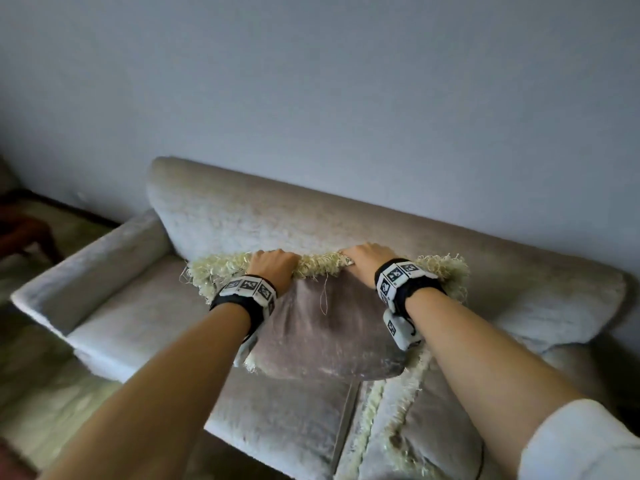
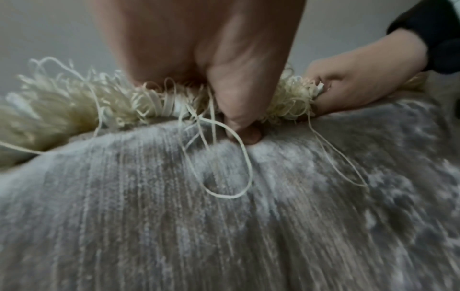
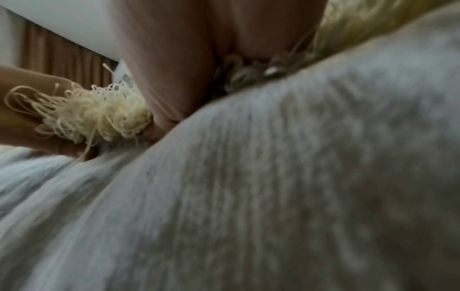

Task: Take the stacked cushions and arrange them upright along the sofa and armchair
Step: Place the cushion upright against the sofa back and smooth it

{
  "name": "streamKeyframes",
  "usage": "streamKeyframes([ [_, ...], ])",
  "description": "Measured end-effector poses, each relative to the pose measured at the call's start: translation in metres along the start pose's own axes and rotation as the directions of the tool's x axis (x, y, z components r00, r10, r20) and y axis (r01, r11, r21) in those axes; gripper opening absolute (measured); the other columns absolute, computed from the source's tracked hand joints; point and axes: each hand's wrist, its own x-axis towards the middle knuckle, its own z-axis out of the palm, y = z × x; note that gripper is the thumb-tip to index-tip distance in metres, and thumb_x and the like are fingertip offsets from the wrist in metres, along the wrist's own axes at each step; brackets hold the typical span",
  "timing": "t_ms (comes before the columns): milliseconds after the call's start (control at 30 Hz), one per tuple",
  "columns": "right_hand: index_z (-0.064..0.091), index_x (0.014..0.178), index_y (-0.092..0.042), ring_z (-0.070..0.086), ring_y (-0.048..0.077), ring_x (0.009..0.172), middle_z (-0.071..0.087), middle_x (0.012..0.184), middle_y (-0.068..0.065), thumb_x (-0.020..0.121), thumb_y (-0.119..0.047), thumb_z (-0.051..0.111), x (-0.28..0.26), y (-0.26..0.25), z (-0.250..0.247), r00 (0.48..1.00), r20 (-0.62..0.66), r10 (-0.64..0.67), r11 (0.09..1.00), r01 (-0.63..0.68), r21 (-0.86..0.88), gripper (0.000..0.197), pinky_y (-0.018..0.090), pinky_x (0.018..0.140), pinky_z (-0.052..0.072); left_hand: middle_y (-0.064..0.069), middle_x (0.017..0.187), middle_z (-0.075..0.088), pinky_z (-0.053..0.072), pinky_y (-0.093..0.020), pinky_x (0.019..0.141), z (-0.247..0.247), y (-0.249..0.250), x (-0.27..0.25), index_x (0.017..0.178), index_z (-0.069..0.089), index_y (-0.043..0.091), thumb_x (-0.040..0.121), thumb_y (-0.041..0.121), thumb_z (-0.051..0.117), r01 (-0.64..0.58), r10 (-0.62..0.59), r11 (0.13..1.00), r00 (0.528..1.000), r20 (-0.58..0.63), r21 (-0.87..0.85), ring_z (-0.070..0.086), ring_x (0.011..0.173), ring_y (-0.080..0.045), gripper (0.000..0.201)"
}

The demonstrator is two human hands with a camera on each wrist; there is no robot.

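Note:
A grey velvet cushion (image 1: 322, 336) with a cream fringe stands upright on the sofa (image 1: 114, 313), leaning toward its backrest. My left hand (image 1: 273, 268) grips the fringed top edge on the left, thumb pressed into the velvet (image 2: 245, 135). My right hand (image 1: 367, 263) grips the same top edge further right. In the left wrist view the cushion (image 2: 224, 226) fills the lower frame with the right hand (image 2: 348, 88) beside. The right wrist view shows blurred velvet (image 3: 298, 177) and fringe (image 3: 99, 116). A second fringed cushion (image 1: 433, 441) lies flat on the seat at the front right.
The sofa backrest (image 1: 242, 216) runs along a plain grey wall (image 1: 311, 81). The sofa's left armrest (image 1: 86, 268) borders the seat. Dark wooden furniture (image 1: 24, 233) stands on the floor at the far left. A rolled right armrest (image 1: 568, 306) sits behind my right forearm.

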Motion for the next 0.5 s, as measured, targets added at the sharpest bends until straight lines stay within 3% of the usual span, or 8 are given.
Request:
streamKeyframes([
  [333,0.057,0.128,-0.025,0.062,0.034,0.106,0.064,0.121,0.012,0.098,-0.023,0.049,0.146,-0.195,0.01,0.934,0.03,-0.357,0.933,0.355,0.054,0.031,0.042,0.085,0.051,0.003,0.096,0.071,0.043,-0.038,0.086,0.012,-0.207,-0.072,0.096,0.066,0.028,0.085,0.015,0.051,0.369,-0.366,0.929,0.929,-0.06,0.036,0.065,0.099,-0.024,0.023],
  [500,0.059,0.121,-0.024,0.062,0.034,0.103,0.063,0.119,0.013,0.095,-0.02,0.049,0.224,-0.288,0.025,0.894,0.062,-0.443,0.895,0.436,0.097,0.028,0.039,0.081,0.047,0.003,0.097,0.07,0.044,-0.039,0.089,0.022,-0.301,-0.085,0.089,0.064,0.028,0.084,0.009,0.049,0.47,-0.469,0.881,0.883,-0.028,0.056,0.065,0.099,-0.025,0.024],
])
